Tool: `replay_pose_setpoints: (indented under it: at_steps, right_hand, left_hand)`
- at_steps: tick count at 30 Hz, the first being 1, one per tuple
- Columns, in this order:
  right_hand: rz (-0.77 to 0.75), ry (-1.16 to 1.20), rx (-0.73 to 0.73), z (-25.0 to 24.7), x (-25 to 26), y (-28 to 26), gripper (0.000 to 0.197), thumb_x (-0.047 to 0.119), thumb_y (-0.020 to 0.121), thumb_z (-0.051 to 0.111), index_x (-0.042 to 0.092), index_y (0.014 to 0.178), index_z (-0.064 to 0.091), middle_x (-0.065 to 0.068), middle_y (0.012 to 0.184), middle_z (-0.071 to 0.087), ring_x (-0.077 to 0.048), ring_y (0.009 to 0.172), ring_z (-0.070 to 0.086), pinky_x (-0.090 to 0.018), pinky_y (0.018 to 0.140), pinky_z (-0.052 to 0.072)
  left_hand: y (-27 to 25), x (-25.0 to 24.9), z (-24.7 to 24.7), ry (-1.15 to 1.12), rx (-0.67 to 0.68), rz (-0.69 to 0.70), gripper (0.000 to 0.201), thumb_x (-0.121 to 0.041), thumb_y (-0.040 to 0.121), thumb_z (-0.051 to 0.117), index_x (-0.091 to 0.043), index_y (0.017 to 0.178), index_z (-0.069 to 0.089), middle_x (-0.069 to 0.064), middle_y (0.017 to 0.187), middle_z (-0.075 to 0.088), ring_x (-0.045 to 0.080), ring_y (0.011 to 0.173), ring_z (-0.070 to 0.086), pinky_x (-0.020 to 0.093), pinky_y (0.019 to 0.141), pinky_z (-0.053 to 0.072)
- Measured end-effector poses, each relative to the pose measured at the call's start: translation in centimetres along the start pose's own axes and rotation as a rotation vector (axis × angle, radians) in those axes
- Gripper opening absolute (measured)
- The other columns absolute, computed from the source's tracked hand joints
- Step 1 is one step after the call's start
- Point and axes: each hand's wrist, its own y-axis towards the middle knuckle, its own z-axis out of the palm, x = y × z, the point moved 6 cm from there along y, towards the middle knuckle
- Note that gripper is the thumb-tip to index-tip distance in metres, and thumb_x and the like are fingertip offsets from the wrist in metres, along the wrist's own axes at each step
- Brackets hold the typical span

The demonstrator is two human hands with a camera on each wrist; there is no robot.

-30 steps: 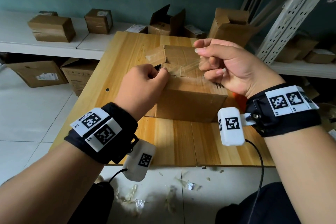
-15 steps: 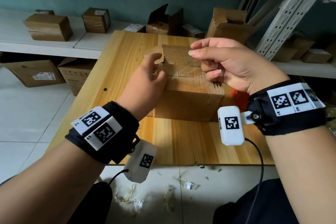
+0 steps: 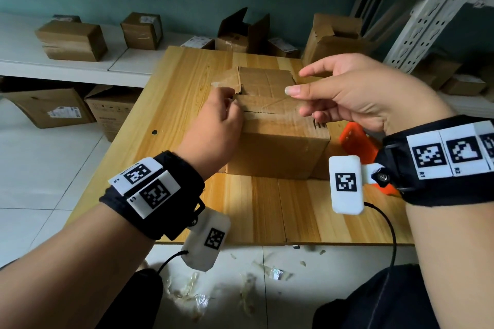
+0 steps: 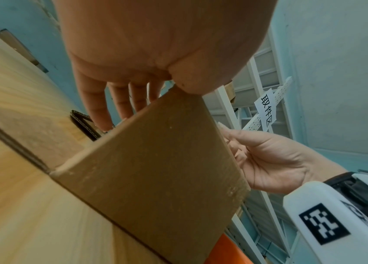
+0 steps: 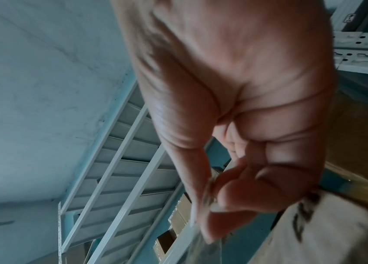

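Grip of the right hand [image 3: 361, 99] is narrow: thumb and curled fingers seem to pinch a strip of clear tape [image 3: 283, 109] running off the cardboard box [image 3: 278, 147], which sits mid-tabletop [image 3: 267, 211]. The left hand [image 3: 213, 128] rests at the box's top left edge, probably so the box does not slide under the pull.

Left wrist view: straight fingers [image 4: 95, 103] lie over the top and the thumb presses the near face, bracing it.

Right wrist view: the tape [image 5: 200, 241] runs out between the thumb and curled fingers, held low for peeling.
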Motion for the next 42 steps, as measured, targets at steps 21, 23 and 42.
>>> replay_pose_setpoints:
  at_steps: [21, 23, 42]
  right_hand:
    - [0.069, -0.329, -0.110, -1.2, -3.0, 0.6, 0.059, 0.047, 0.082, 0.088, 0.031, 0.134, 0.065, -0.004, 0.091, 0.080, -0.020, 0.087, 0.067, -0.043, 0.082, 0.063]
    - [0.067, -0.322, -0.118, -1.3, -3.2, 0.9, 0.054, 0.044, 0.082, 0.088, 0.033, 0.130, 0.066, -0.004, 0.094, 0.080, -0.020, 0.096, 0.071, -0.050, 0.092, 0.063]
    - [-0.082, -0.348, -0.103, -1.3, -4.2, 0.9, 0.043, 0.050, 0.082, 0.086, 0.035, 0.117, 0.066, -0.001, 0.089, 0.079, -0.021, 0.093, 0.076, -0.051, 0.091, 0.062]
  left_hand:
    - [-0.5, 0.2, 0.4, -0.103, -0.054, -0.009, 0.040, -0.039, 0.112, 0.040, -0.018, 0.145, 0.051, 0.000, 0.137, 0.061, 0.016, 0.122, 0.057, 0.030, 0.099, 0.047]
    - [-0.5, 0.2, 0.4, -0.109, -0.057, -0.008, 0.040, -0.039, 0.113, 0.039, -0.018, 0.144, 0.051, 0.000, 0.136, 0.060, 0.016, 0.120, 0.057, 0.029, 0.097, 0.047]
    - [-0.2, 0.3, -0.6, -0.136, -0.162, 0.039, 0.013, -0.029, 0.106, 0.057, -0.020, 0.112, 0.064, -0.010, 0.106, 0.065, 0.003, 0.098, 0.060, 0.023, 0.081, 0.049]
